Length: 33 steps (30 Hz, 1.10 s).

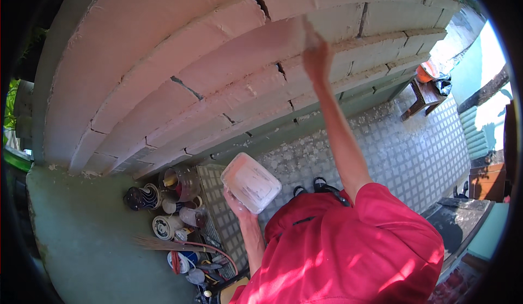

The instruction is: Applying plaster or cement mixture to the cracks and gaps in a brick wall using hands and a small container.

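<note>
My left hand [238, 205] grips a shallow, rounded-corner white plastic tub [279, 187] by its near left side. Pale paste or residue [249, 181], streaked with pink, shows on it. Raised up and forward, my right hand [317, 61] is closed around a short, flat-ended tool [309, 26], too motion-blurred to tell whether it is a brush or a scraper. The tool's end is at the pale block wall [234, 59], on a recessed course below a projecting one. Dark gaps and cracks [261, 5] run between several blocks.
Buckets, a clear container [188, 181] and other clutter stand at the wall's foot on the left, with a straw broom [158, 243] across them. A wooden stool [422, 99] bearing an orange bowl [427, 71] is at the far right. Patterned tiles [381, 146] cover the floor.
</note>
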Motion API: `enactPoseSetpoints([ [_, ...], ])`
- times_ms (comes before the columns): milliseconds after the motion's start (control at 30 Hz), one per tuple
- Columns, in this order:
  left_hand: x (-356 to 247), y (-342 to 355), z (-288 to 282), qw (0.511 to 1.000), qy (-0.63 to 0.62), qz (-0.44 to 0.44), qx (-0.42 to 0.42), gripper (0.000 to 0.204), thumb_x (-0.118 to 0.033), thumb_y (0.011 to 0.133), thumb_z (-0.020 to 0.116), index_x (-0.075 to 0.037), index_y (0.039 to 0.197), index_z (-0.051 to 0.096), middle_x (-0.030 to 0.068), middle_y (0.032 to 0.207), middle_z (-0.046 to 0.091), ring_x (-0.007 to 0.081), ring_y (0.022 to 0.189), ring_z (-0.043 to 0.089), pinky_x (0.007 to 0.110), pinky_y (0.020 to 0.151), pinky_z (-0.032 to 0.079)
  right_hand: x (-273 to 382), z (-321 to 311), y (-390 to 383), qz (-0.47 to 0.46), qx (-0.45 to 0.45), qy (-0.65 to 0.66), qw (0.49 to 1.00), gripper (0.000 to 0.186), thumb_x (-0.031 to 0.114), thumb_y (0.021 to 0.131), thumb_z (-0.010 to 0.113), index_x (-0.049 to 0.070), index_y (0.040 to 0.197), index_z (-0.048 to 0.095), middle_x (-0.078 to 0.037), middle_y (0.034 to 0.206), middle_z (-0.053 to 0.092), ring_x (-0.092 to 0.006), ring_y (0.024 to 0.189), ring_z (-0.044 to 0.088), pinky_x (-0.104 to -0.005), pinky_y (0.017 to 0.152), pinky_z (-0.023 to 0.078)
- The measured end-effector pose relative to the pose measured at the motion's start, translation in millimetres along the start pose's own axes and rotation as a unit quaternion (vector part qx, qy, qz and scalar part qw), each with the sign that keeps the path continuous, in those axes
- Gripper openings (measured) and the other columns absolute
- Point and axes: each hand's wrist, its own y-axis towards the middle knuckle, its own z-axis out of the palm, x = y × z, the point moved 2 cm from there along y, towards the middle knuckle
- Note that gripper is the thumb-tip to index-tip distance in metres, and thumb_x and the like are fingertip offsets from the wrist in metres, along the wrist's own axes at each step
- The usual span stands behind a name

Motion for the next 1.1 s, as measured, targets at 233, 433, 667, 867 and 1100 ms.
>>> enactPoseSetpoints([
  [233,8,5,2,0.999,-0.044,-0.030,-0.011,0.042,-0.038,0.094,0.035,-0.006,0.117,0.052,0.0066,0.110,0.059,0.0239,0.099,0.059,0.039,0.083,0.051,-4,20,1,-0.045,-0.009,-0.061,0.997,0.047,-0.005,0.067,0.047,0.005,0.109,0.065,-0.028,0.085,0.060,-0.0411,0.083,0.061,-0.0414,0.072,0.049],
  [433,3,6,11,0.997,-0.065,-0.034,0.004,0.045,-0.039,0.094,0.035,-0.005,0.121,0.050,0.0077,0.113,0.059,0.0248,0.099,0.060,0.040,0.085,0.052,30,53,-43,-0.071,0.101,0.007,0.992,0.051,-0.007,0.063,0.047,0.003,0.110,0.063,-0.030,0.093,0.058,-0.0423,0.089,0.058,-0.0427,0.078,0.048],
  [667,4,2,9,0.998,-0.066,-0.013,-0.002,0.045,-0.038,0.094,0.035,-0.005,0.122,0.050,0.0082,0.114,0.058,0.0255,0.102,0.059,0.040,0.086,0.051,2,28,-35,0.000,0.066,0.041,0.997,0.051,-0.009,0.064,0.042,0.001,0.110,0.063,-0.029,0.089,0.060,-0.0431,0.086,0.058,-0.0436,0.074,0.047],
  [867,14,-7,-5,0.997,-0.071,-0.006,-0.034,0.045,-0.038,0.094,0.036,-0.006,0.121,0.050,0.0081,0.116,0.057,0.0255,0.101,0.059,0.039,0.086,0.051,-21,27,-22,-0.017,-0.035,-0.065,0.997,0.047,-0.003,0.066,0.046,0.001,0.110,0.063,-0.029,0.084,0.060,-0.0461,0.080,0.057,-0.0465,0.073,0.046],
  [1100,24,-24,-3,0.993,-0.070,0.001,-0.091,0.045,-0.038,0.093,0.037,-0.005,0.122,0.050,0.0090,0.118,0.056,0.0260,0.104,0.057,0.039,0.088,0.049,-1,75,-71,-0.014,0.048,-0.020,0.999,0.042,-0.002,0.069,0.049,0.003,0.108,0.064,-0.027,0.083,0.061,-0.0444,0.081,0.058,-0.0454,0.073,0.046],
])
